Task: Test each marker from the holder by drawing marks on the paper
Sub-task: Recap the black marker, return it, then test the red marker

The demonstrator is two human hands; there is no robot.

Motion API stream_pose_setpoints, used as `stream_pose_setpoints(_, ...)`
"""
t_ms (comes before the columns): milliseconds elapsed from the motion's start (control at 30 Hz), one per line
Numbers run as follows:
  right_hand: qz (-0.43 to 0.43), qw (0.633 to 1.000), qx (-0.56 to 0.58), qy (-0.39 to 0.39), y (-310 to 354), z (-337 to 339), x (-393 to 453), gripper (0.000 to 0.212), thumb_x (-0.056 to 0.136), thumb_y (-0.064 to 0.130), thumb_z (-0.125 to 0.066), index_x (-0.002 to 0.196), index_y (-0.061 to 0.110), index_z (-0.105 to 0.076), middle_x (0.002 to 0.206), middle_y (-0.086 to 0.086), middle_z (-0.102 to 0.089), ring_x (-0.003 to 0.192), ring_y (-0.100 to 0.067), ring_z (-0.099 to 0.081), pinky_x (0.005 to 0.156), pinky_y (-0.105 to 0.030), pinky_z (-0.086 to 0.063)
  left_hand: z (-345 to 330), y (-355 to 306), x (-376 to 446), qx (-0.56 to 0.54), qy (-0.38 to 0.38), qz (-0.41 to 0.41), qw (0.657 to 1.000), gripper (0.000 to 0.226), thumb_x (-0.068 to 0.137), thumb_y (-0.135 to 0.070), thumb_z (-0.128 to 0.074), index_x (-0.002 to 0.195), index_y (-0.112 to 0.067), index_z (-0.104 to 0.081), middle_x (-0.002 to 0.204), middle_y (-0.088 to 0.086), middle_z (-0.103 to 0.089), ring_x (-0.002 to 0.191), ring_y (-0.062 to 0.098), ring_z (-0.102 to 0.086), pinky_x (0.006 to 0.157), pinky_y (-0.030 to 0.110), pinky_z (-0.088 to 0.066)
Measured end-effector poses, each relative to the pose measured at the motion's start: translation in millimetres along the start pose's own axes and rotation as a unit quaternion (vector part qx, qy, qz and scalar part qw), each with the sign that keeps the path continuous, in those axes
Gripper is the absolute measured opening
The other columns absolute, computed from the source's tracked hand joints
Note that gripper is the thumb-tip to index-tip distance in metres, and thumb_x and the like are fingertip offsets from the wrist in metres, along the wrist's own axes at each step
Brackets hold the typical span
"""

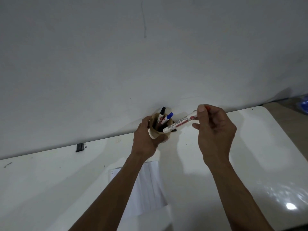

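A tan cylindrical holder (155, 130) stands at the table's back edge against the wall, and my left hand (146, 139) is wrapped around its left side. Inside it stand a black-capped marker (162, 113) and a blue-capped marker (168, 117). My right hand (215, 129) pinches the red-capped end of a white marker (179, 124), which lies tilted with its lower end over the holder's rim. A white sheet of paper (148, 185) lies on the table below my left forearm, with a small dark mark at its upper left corner.
The white table (250, 147) runs along a grey-white wall (150, 55). A small black clip (80, 147) sits at the wall edge on the left. The table's right corner is rounded, with something blue (304, 105) beyond it.
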State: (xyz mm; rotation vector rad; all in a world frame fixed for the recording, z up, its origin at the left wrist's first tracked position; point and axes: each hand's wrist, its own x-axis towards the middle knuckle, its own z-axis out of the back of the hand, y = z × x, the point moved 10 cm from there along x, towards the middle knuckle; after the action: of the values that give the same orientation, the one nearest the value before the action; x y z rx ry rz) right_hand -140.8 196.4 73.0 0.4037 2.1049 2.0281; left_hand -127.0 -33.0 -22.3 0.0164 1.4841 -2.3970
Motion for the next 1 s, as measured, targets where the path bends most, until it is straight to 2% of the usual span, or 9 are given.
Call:
stream_pose_setpoints(100, -0.065, 0.996, 0.058, 0.018, -7.3, 0.1, -5.1, 0.009, 0.099, 0.021, -0.066, 0.092, 0.017, -0.070, 0.081, -0.001, -0.071, 0.079, -0.025, -0.076, 0.067, -0.033, -0.062, 4.0, 7.1, -4.5, 0.015, 0.012, 0.023, 1.000, 0.087, 0.067, -0.022, -0.091, 0.140, -0.023, -0.043, 0.132, -0.006, -0.059, 0.121, 0.015, -0.056, 0.097, 0.042, -0.054)
stream_pose_setpoints(200, -0.110, 0.991, 0.043, 0.062, -23.4, -10.2, -18.8, 0.008, 0.098, 0.024, -0.066, 0.096, 0.018, -0.069, 0.088, -0.012, -0.067, 0.084, -0.038, -0.075, 0.066, -0.040, -0.065, 20.2, 15.3, -20.0, 0.054, -0.006, 0.040, 0.998, 0.084, 0.075, -0.023, -0.086, 0.145, -0.021, -0.039, 0.141, 0.002, -0.056, 0.128, 0.018, -0.053, 0.101, 0.043, -0.052)
stream_pose_setpoints(300, -0.167, 0.980, 0.021, 0.109, -42.6, -24.8, -46.1, 0.013, 0.092, 0.026, -0.073, 0.094, 0.017, -0.064, 0.091, -0.012, -0.071, 0.070, -0.027, -0.075, 0.060, -0.041, -0.063, 49.1, 10.5, -46.7, 0.053, -0.054, 0.022, 0.997, 0.057, 0.085, -0.024, -0.077, 0.136, -0.025, -0.051, 0.126, -0.005, -0.065, 0.116, 0.011, -0.062, 0.086, 0.023, -0.055)
stream_pose_setpoints(367, -0.200, 0.967, 0.001, 0.158, -53.6, -38.7, -69.6, 0.019, 0.090, 0.024, -0.076, 0.089, 0.010, -0.064, 0.085, -0.010, -0.073, 0.062, -0.016, -0.072, 0.057, -0.032, -0.060, 66.3, 3.6, -65.2, 0.030, -0.060, 0.010, 0.998, 0.040, 0.090, -0.027, -0.071, 0.128, -0.029, -0.059, 0.114, -0.010, -0.070, 0.104, 0.005, -0.068, 0.086, 0.027, -0.058)
stream_pose_setpoints(467, -0.190, 0.942, -0.072, 0.266, -61.9, -64.9, -104.8, 0.014, 0.088, 0.023, -0.079, 0.088, 0.011, -0.072, 0.082, -0.003, -0.076, 0.072, -0.017, -0.073, 0.066, -0.027, -0.061, 85.0, -4.1, -88.4, -0.021, -0.025, 0.001, 0.999, 0.029, 0.095, -0.031, -0.064, 0.125, -0.031, -0.063, 0.103, -0.008, -0.075, 0.097, 0.007, -0.071, 0.085, 0.038, -0.061)
stream_pose_setpoints(600, -0.160, 0.913, -0.102, 0.361, -51.9, -92.3, -145.6, 0.010, 0.083, 0.015, -0.082, 0.092, 0.016, -0.077, 0.087, 0.000, -0.078, 0.074, -0.014, -0.073, 0.070, -0.023, -0.059, 107.4, -3.7, -115.5, -0.046, 0.018, 0.003, 0.999, 0.022, 0.096, -0.023, -0.062, 0.117, -0.022, -0.072, 0.093, -0.003, -0.078, 0.091, 0.009, -0.074, 0.077, 0.032, -0.063)
stream_pose_setpoints(733, -0.150, 0.902, -0.104, 0.392, -36.2, -111.2, -178.0, 0.012, 0.082, 0.015, -0.084, 0.092, 0.013, -0.078, 0.082, -0.004, -0.079, 0.075, -0.019, -0.075, 0.068, -0.025, -0.060, 139.6, 17.4, -136.2, -0.075, 0.000, 0.012, 0.997, 0.012, 0.093, -0.016, -0.066, 0.096, -0.014, -0.078, 0.084, -0.001, -0.078, 0.077, 0.011, -0.072, 0.074, 0.028, -0.061)
stream_pose_setpoints(900, -0.086, 0.878, -0.195, 0.428, -22.3, -116.0, -201.9, 0.018, 0.076, 0.020, -0.089, 0.091, 0.021, -0.078, 0.086, 0.001, -0.078, 0.073, -0.023, -0.074, 0.064, -0.029, -0.060, 184.6, 47.8, -161.6, -0.155, -0.069, 0.024, 0.985, 0.011, 0.093, -0.013, -0.067, 0.093, -0.008, -0.077, 0.077, 0.004, -0.075, 0.069, 0.012, -0.067, 0.075, 0.030, -0.061)
stream_pose_setpoints(1000, -0.091, 0.905, -0.160, 0.384, -12.1, -117.3, -237.5, 0.018, 0.076, 0.013, -0.089, 0.090, 0.012, -0.078, 0.081, -0.005, -0.079, 0.068, -0.024, -0.072, 0.058, -0.026, -0.055, 221.8, 80.9, -194.3, -0.181, -0.070, 0.021, 0.981, 0.011, 0.093, -0.012, -0.067, 0.094, -0.010, -0.078, 0.079, 0.010, -0.074, 0.069, 0.013, -0.064, 0.077, 0.033, -0.060)
